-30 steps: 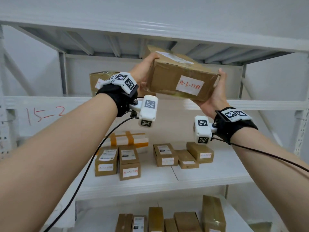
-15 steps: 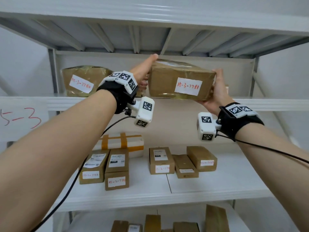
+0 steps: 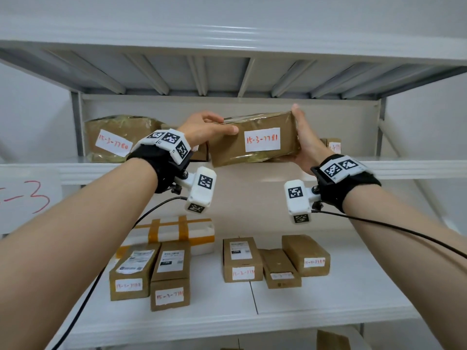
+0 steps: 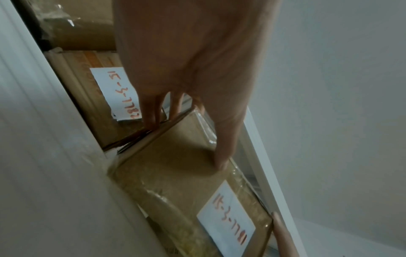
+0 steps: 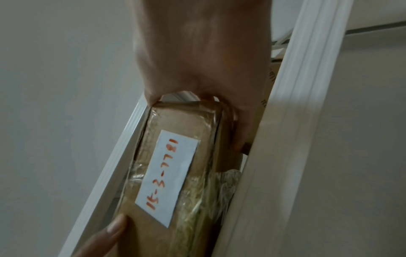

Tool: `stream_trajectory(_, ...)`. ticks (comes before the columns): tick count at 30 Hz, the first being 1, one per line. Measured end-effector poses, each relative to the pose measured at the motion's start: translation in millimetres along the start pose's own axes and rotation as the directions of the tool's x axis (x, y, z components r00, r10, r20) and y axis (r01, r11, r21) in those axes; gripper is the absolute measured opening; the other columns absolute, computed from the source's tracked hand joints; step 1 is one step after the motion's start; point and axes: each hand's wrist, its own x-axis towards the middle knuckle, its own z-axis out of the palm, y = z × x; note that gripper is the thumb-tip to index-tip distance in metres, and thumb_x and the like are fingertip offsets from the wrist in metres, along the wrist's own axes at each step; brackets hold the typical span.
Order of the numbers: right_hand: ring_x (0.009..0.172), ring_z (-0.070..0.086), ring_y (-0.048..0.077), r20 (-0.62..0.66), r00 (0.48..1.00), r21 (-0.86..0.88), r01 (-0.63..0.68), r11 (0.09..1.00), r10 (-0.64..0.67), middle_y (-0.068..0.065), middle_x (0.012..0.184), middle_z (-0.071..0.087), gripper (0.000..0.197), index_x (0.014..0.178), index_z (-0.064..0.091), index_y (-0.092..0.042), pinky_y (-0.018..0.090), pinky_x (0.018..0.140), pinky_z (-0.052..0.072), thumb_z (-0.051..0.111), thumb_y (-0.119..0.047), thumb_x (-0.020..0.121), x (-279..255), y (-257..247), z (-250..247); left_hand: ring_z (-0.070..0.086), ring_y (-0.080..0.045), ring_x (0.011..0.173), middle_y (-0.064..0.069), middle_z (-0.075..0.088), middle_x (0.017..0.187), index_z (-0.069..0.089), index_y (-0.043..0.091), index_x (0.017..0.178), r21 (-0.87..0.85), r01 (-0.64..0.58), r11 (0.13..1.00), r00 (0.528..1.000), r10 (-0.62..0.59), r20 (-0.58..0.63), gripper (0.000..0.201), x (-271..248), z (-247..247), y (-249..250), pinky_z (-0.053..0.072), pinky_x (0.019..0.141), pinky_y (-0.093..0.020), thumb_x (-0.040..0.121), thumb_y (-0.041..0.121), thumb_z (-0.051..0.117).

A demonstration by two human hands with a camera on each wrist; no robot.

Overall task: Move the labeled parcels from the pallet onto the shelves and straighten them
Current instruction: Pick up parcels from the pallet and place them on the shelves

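Observation:
A brown taped parcel [image 3: 255,140] with a white label reading 15-3-7781 is held at the front lip of the upper shelf [image 3: 75,170], nearly level. Whether it rests on the shelf I cannot tell. My left hand [image 3: 202,127] grips its left end, thumb across the front top edge and fingers behind. My right hand [image 3: 303,137] grips the right end, thumb up at the top corner. In the left wrist view the left hand [image 4: 186,135] clasps the parcel [image 4: 175,173]. The right wrist view has the right hand [image 5: 197,107] round the end of the parcel [image 5: 171,173].
On the upper shelf a large parcel labeled 15-3-7780 [image 3: 113,140] sits at the left. Another parcel [image 4: 105,97] stands behind my left hand and a small one [image 3: 331,145] at the right. The lower shelf [image 3: 328,299] holds several small labeled boxes and an orange-taped white box [image 3: 174,231].
The parcel has come down from a tilt to nearly level at the upper shelf's lip. My left thumb has moved from the top corner onto the front edge. The view has drawn closer.

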Motion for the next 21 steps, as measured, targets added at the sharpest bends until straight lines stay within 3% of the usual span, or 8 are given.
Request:
stream_trajectory(4, 0.102, 0.073, 0.027, -0.079, 0.996, -0.089, -0.042, 0.995, 0.035, 0.01, 0.107, 0.077, 0.082, 0.127, 0.064, -0.016, 0.046, 0.094, 0.058, 0.036, -0.082, 0.086, 7, 0, -7, 0.055, -0.016, 0.11, 0.002, 0.058, 0.119, 0.066, 0.024, 0.114, 0.026, -0.013, 1.0, 0.997, 0.015, -0.07, 0.053, 7, 6, 0, 0.044, 0.088, -0.03, 0.069, 0.044, 0.087)
stream_trajectory(6, 0.099, 0.072, 0.025, -0.107, 0.993, -0.138, -0.066, 0.988, 0.051, 0.009, 0.11, 0.075, 0.084, 0.13, 0.06, -0.015, 0.035, 0.076, 0.062, 0.034, -0.082, 0.087, 8, -2, -9, 0.055, -0.016, 0.106, 0.003, 0.058, 0.113, 0.068, 0.022, 0.113, 0.057, -0.038, 0.998, 0.996, 0.042, -0.083, 0.05, 10, 9, 2, 0.044, 0.086, -0.028, 0.071, 0.041, 0.086)
stream_trajectory(8, 0.097, 0.071, 0.022, -0.131, 0.99, -0.181, -0.075, 0.981, 0.052, 0.009, 0.113, 0.073, 0.08, 0.129, 0.059, -0.015, 0.023, 0.055, 0.056, 0.03, -0.078, 0.091, 8, -1, -9, 0.056, -0.016, 0.104, 0.004, 0.059, 0.107, 0.069, 0.02, 0.111, 0.1, -0.068, 0.993, 0.991, 0.078, -0.105, 0.047, 13, 12, 4, 0.044, 0.083, -0.028, 0.072, 0.04, 0.085)
stream_trajectory(9, 0.097, 0.07, 0.022, -0.154, 0.987, -0.195, -0.075, 0.978, 0.045, 0.009, 0.114, 0.073, 0.08, 0.13, 0.059, -0.014, 0.022, 0.054, 0.053, 0.028, -0.078, 0.092, 10, 1, -9, 0.057, -0.016, 0.103, 0.004, 0.06, 0.105, 0.07, 0.02, 0.109, 0.13, -0.079, 0.988, 0.988, 0.095, -0.119, 0.046, 13, 13, 5, 0.045, 0.083, -0.029, 0.071, 0.041, 0.085)
stream_trajectory(11, 0.103, 0.069, 0.025, -0.193, 0.981, -0.211, -0.062, 0.975, 0.02, 0.008, 0.116, 0.072, 0.082, 0.131, 0.06, -0.013, 0.028, 0.065, 0.055, 0.029, -0.078, 0.092, 16, 5, -10, 0.06, -0.017, 0.102, 0.003, 0.063, 0.102, 0.071, 0.02, 0.104, 0.197, -0.095, 0.976, 0.981, 0.126, -0.149, 0.046, 15, 18, 7, 0.048, 0.083, -0.03, 0.069, 0.046, 0.086)
stream_trajectory(14, 0.106, 0.069, 0.027, -0.211, 0.977, -0.231, -0.052, 0.971, 0.002, 0.008, 0.117, 0.072, 0.086, 0.129, 0.062, -0.012, 0.042, 0.092, 0.057, 0.03, -0.081, 0.087, 26, 15, -11, 0.06, -0.019, 0.106, 0.004, 0.067, 0.102, 0.071, 0.026, 0.093, 0.256, -0.091, 0.962, 0.968, 0.146, -0.206, 0.049, 16, 23, 7, 0.053, 0.088, -0.035, 0.061, 0.06, 0.084)
stream_trajectory(19, 0.112, 0.063, 0.033, -0.269, 0.959, -0.439, -0.034, 0.898, -0.095, 0.014, 0.123, 0.068, 0.089, 0.121, 0.067, -0.009, 0.048, 0.104, 0.048, 0.024, -0.078, 0.087, 33, 19, -15, 0.06, -0.022, 0.105, 0.003, 0.068, 0.101, 0.068, 0.028, 0.089, 0.341, -0.064, 0.938, 0.959, 0.152, -0.237, 0.063, 16, 26, 10, 0.054, 0.089, -0.044, 0.052, 0.079, 0.075)
stream_trajectory(21, 0.108, 0.062, 0.034, -0.346, 0.913, -0.492, 0.02, 0.87, -0.216, 0.014, 0.113, 0.071, 0.075, 0.107, 0.073, -0.01, 0.044, 0.102, 0.047, 0.03, -0.069, 0.09, 35, 20, -21, 0.059, -0.023, 0.105, 0.003, 0.068, 0.102, 0.068, 0.029, 0.089, 0.374, -0.054, 0.926, 0.955, 0.158, -0.253, 0.069, 15, 27, 11, 0.053, 0.09, -0.045, 0.048, 0.085, 0.071)
